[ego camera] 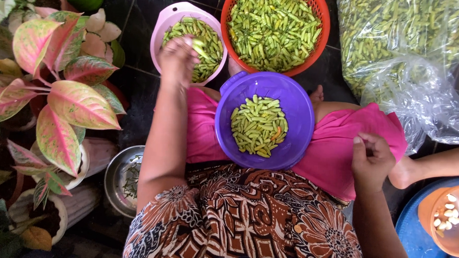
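Head view shows the clear plastic sack of green chilies, then the orange basket, purple bowl on the lap, pink bowl, where the left hand pinches 1 slim green chili—best gripped near its stem—while the right hand curls loosely, empty.

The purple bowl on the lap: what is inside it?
The purple bowl holds a small heap of green chillies, with one orange chilli among them. Whatever lies beneath the heap is covered.
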